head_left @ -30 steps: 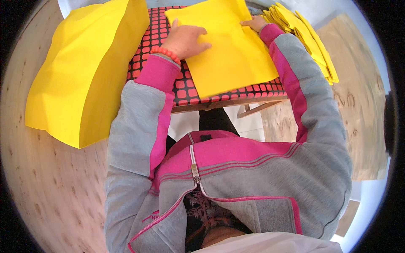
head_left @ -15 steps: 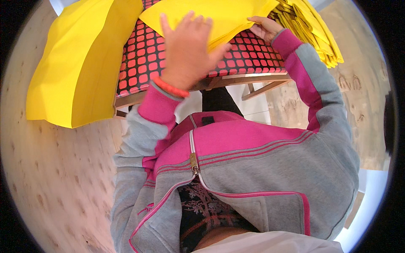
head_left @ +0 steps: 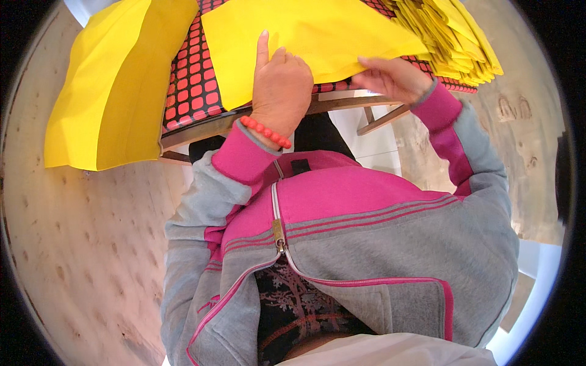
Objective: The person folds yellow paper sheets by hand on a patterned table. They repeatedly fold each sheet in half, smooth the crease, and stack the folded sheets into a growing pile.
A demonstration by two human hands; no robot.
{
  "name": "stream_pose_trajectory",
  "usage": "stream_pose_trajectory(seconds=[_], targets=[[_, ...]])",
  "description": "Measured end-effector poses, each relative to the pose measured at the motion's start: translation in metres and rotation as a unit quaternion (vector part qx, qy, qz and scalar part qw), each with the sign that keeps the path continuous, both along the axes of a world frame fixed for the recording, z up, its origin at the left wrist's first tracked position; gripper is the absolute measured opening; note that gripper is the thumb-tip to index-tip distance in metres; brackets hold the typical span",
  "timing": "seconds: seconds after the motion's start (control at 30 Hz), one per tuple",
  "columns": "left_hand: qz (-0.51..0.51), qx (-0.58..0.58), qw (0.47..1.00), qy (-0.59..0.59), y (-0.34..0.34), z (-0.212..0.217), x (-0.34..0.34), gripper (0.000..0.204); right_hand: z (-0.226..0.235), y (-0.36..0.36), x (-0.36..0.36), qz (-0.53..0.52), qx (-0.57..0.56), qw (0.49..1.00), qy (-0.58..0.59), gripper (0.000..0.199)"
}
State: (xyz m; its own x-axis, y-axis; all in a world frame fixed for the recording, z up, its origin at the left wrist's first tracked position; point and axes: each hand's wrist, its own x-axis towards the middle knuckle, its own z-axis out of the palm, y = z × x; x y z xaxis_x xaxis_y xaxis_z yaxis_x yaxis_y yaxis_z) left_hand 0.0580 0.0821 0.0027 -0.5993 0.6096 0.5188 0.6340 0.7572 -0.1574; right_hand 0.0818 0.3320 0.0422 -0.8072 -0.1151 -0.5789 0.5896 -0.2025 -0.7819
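Note:
A yellow cloth piece point(head_left: 329, 33) lies across the table, its near left corner reaching the front edge. My left hand point(head_left: 282, 88), with a red bead bracelet at the wrist, rests on this cloth. Its index finger is stretched out; the other fingertips are partly hidden behind the hand. To the right, my right hand point(head_left: 395, 79) pinches the near edge of the same cloth, thumb on top and fingers mostly below it.
A red-and-black patterned cover point(head_left: 190, 91) is on the wooden-framed table. At the left, a large yellow cloth point(head_left: 91, 104) hangs over the table's side. Folded yellow pieces point(head_left: 458, 43) are piled at the far right. Wooden board flooring point(head_left: 91, 244) surrounds the table.
The cloth piece has come nearer and now lies spread over the table's front part. My left hand has settled onto it, while my right hand has moved nearer with its edge.

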Motion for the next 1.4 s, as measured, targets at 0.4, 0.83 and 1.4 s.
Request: stream_pose_trajectory(seconds=[0.4,0.83,1.4], targets=[[-0.047,-0.038,0.996,-0.068,-0.019,0.024,0.007,0.014,-0.018,-0.038,0.009,0.216,0.521,0.538,0.627,0.049],[-0.051,0.156,0.893,-0.418,-0.119,0.036,-0.05,0.022,-0.008,0.107,-0.015,0.266,0.409,0.753,0.441,0.018],[0.106,0.292,0.927,-0.209,-0.092,-0.001,-0.074,0.016,-0.053,0.093,-0.056,-0.013,0.603,0.645,0.469,0.025]])
